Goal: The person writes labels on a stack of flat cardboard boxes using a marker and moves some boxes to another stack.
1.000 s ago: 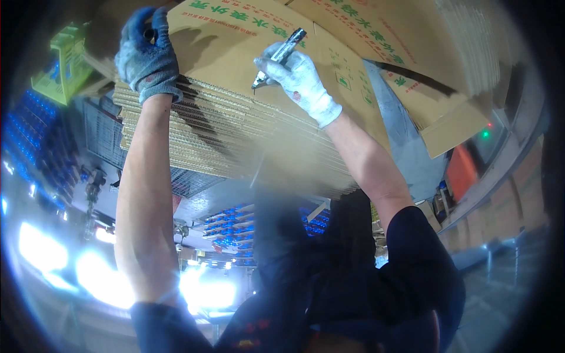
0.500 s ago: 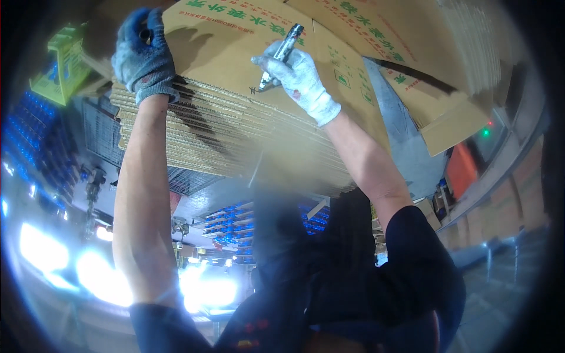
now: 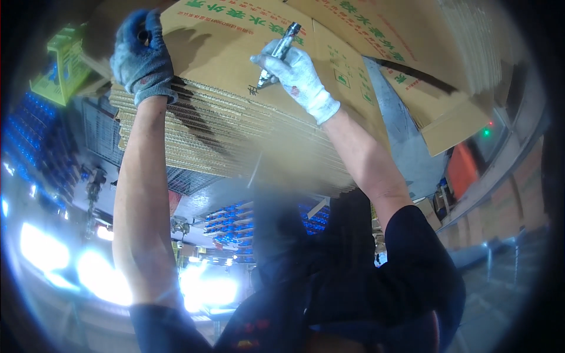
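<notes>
My right hand (image 3: 296, 76), in a pale work glove, grips a marker pen (image 3: 284, 46) tilted with its tip down on the top cardboard sheet (image 3: 235, 56). A small dark handwritten mark (image 3: 253, 89) stands beside the tip, near the sheet's front edge. My left hand (image 3: 140, 59), in a grey-blue glove, rests at the left of the same sheet. Its fingers are curled round a small dark round thing (image 3: 144, 37) that looks like a pen cap; most of it is hidden. Beneath lies a thick stack of flattened cardboard boxes (image 3: 194, 126) with green and red print.
More flat cardboard (image 3: 406, 35) lies at the far right, with a flap (image 3: 453, 126) hanging toward me. A yellow-green plastic crate (image 3: 62, 67) stands at the far left. Blue racks (image 3: 41, 135) and bright lights lie beyond. A red-orange panel (image 3: 461, 170) is at the right.
The handwritten mark beside the pen tip has gained strokes. My right hand and the marker have shifted very slightly up and left. My left hand stays nearly in place.
</notes>
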A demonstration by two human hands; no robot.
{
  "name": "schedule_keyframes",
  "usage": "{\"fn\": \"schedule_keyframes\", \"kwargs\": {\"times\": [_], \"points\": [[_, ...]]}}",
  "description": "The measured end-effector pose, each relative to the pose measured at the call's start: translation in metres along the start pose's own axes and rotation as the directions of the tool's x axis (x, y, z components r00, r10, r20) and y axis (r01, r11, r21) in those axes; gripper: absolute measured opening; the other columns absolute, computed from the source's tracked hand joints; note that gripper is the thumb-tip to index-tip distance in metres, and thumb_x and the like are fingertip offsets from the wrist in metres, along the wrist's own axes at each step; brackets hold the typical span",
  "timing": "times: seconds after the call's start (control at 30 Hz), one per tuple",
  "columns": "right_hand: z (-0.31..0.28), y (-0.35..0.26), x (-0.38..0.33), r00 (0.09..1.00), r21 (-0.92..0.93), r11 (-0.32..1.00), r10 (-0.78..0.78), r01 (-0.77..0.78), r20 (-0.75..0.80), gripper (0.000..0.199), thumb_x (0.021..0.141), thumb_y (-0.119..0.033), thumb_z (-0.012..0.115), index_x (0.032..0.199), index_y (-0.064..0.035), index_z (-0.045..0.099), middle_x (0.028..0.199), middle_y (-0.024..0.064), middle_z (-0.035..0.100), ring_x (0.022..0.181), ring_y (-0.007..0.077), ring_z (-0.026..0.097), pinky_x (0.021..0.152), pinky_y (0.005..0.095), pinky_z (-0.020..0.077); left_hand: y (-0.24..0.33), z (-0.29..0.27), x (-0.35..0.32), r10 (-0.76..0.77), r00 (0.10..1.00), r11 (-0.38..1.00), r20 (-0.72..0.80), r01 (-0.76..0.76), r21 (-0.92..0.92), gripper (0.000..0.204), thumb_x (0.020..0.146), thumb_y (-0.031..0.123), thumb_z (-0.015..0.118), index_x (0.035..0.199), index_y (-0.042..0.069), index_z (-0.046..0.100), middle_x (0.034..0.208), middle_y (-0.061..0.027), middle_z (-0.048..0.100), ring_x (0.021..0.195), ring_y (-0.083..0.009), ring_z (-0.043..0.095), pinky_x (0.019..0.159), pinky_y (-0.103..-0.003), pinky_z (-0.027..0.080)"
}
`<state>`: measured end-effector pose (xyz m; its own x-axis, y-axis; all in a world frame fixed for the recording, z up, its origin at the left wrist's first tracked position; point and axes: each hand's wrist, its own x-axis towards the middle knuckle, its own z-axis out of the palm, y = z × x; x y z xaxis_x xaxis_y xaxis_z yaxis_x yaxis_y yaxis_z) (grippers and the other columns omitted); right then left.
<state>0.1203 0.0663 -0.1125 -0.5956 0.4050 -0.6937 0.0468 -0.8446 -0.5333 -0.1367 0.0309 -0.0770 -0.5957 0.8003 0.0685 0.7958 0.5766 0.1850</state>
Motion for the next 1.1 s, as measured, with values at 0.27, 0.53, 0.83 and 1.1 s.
{"fn": "schedule_keyframes", "kwargs": {"times": [0.27,0.53,0.83,1.1], "points": [[0.005,0.002,0.003,0.998,0.147,0.989,0.01,-0.002,-0.054,0.01,0.088,-0.009,0.067,0.093,-0.0032,0.06,0.083,0.003,0.062,0.074,0.0097,0.06,0.067,0.0241,0.0506,-0.001,-0.001,0.0,-0.012,1.0,0.999,-0.006,0.012,0.035,0.03,0.088,0.042,0.065,0.106,0.018,0.068,0.099,-0.0068,0.07,0.088,-0.0221,0.068,0.078,-0.035,0.053],[0.002,0.002,0.005,0.99,0.015,0.999,0.046,-0.044,-0.13,0.013,0.088,-0.012,0.068,0.094,-0.0044,0.059,0.079,0.0018,0.06,0.065,0.0074,0.056,0.055,0.0206,0.0464,-0.003,0.001,-0.001,-0.042,0.999,0.999,0.01,0.042,-0.017,0.032,0.088,0.051,0.059,0.104,0.024,0.065,0.103,-0.0033,0.067,0.088,-0.0222,0.066,0.077,-0.038,0.05],[0.002,0.002,0.003,0.998,0.079,0.997,0.013,-0.008,-0.069,0.011,0.088,-0.009,0.067,0.093,-0.0044,0.059,0.083,0.0012,0.061,0.073,0.009,0.058,0.068,0.0249,0.0492,-0.002,0.0,0.0,-0.018,1.0,1.0,-0.015,0.018,-0.014,0.033,0.088,0.044,0.065,0.108,0.018,0.067,0.098,-0.0064,0.07,0.086,-0.0219,0.068,0.076,-0.035,0.053],[0.002,-0.005,0.003,0.988,0.071,0.994,0.096,-0.087,-0.123,0.014,0.087,-0.012,0.069,0.093,-0.0041,0.059,0.083,0.0017,0.059,0.073,0.0092,0.057,0.069,0.0253,0.0496,-0.005,0.002,0.0,-0.008,1.0,1.0,-0.008,0.007,-0.002,0.032,0.088,0.046,0.063,0.104,0.02,0.067,0.101,-0.0046,0.068,0.087,-0.0214,0.067,0.077,-0.036,0.052]]}}
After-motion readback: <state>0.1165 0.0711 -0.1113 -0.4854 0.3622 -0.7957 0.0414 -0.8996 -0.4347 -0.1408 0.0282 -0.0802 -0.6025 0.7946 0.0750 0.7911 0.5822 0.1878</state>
